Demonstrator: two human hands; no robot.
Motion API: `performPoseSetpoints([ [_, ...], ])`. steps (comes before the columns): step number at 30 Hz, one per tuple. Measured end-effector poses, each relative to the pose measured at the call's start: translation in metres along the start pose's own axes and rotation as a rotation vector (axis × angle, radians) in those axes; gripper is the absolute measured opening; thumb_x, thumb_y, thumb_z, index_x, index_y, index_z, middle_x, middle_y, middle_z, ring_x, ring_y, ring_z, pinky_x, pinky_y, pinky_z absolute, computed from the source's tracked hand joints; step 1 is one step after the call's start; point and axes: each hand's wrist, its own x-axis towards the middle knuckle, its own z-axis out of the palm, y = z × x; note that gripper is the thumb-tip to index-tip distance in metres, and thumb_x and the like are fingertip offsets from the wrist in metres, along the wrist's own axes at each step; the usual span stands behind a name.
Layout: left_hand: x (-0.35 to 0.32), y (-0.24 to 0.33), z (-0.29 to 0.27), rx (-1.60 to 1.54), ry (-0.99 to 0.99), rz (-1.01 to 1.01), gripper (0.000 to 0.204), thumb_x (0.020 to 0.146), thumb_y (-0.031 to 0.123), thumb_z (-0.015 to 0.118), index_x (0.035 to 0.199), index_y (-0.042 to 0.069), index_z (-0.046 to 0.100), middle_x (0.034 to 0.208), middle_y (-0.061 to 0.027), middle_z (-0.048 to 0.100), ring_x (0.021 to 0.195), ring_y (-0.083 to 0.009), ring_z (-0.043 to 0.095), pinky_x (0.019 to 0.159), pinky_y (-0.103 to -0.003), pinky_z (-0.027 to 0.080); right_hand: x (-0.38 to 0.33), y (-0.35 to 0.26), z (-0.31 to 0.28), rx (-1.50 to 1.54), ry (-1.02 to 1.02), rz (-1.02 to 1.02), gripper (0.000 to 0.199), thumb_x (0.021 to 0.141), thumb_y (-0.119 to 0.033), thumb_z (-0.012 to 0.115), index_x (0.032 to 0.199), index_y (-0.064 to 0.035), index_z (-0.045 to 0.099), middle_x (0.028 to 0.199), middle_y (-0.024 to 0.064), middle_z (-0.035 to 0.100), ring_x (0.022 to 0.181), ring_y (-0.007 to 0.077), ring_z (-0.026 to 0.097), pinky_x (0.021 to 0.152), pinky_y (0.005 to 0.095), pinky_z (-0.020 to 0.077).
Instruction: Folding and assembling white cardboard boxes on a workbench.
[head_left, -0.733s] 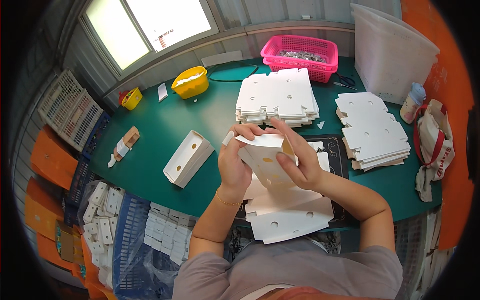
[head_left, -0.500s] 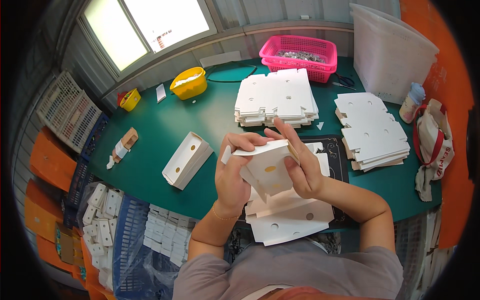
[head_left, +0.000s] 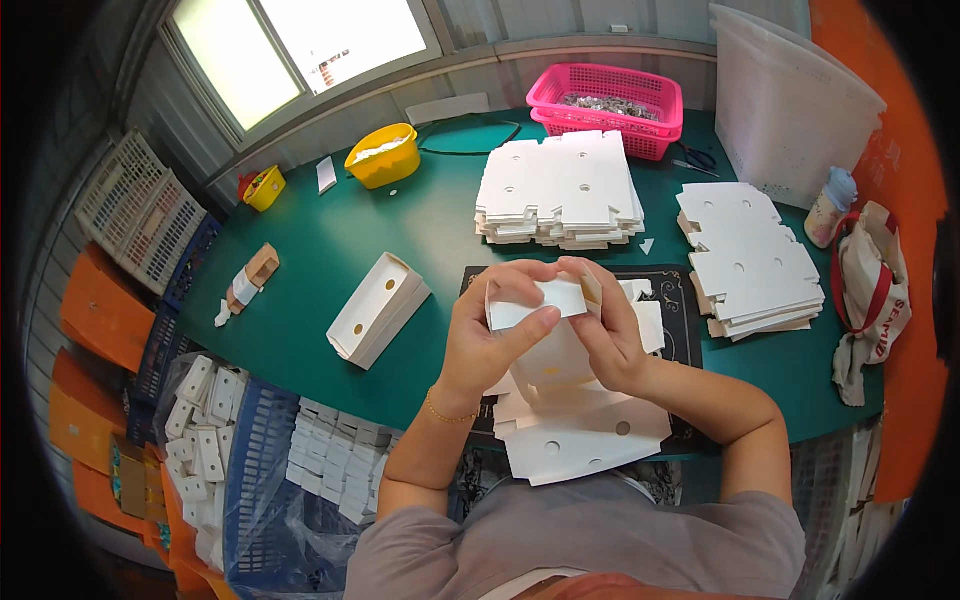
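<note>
**White carton [head_left: 556,358] held between left hand [head_left: 495,325] and right hand [head_left: 610,335]**

The carton is directly between the palms, raised over the black mat [head_left: 686,315], its end flap [head_left: 568,299] uppermost. Its long axis seems to slope from the fingers down toward the person; foreshortening hides the exact angle. Both hands are equally near. The left grip pinches the flap end, thumb laid across the flap; the right grip closes on the right side, thumb in front, fingers mostly hidden behind.

Below, flat white sheets [head_left: 592,442] jut past the surface's [head_left: 440,215] near edge, limiting room underneath. Beyond the fingertips stands a stack of cut blanks [head_left: 560,190], near; another stack [head_left: 755,262] lies farther right. Leftward, green surface opens up, with a folded box [head_left: 378,312] lying apart from the left hand.
</note>
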Motion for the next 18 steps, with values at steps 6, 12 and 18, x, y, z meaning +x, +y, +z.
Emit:
performPoseSetpoints([
  [6, -0.004, 0.002, -0.001, 0.005, -0.051, 0.025, 0.023, 0.085, 0.003, 0.077, 0.1, 0.008, 0.061, 0.125, -0.0124, 0.062, 0.111, -0.017, 0.06, 0.092, -0.031, 0.049, -0.002, -0.001, 0.003, -0.005, 0.031, -0.001, 0.056, 0.092, 0.001, 0.048, 0.146, -0.0018, 0.036, 0.141, 0.0118, 0.045, 0.129, 0.0198, 0.046, 0.108, 0.0343, 0.0363],
  [12, -0.006, 0.011, 0.003, 0.014, -0.023, -0.029, 0.027, 0.079, 0.001, 0.078, 0.097, 0.007, 0.059, 0.121, -0.0145, 0.063, 0.108, -0.0188, 0.061, 0.095, -0.033, 0.048, -0.006, 0.003, 0.005, 0.127, 0.086, 0.083, 0.051, 0.095, -0.004, 0.06, 0.143, -0.0039, 0.042, 0.136, 0.01, 0.052, 0.121, 0.018, 0.054, 0.099, 0.0316, 0.0454],
  [18, -0.006, 0.001, -0.005, -0.025, 0.068, -0.04, 0.025, 0.08, -0.001, 0.078, 0.095, 0.006, 0.059, 0.121, -0.0133, 0.064, 0.112, -0.018, 0.061, 0.093, -0.033, 0.05, 0.016, -0.023, -0.022, -0.188, -0.056, -0.055, 0.06, 0.085, 0.005, 0.058, 0.143, -0.0028, 0.046, 0.145, 0.0148, 0.046, 0.128, 0.0218, 0.052, 0.107, 0.0337, 0.0405],
])
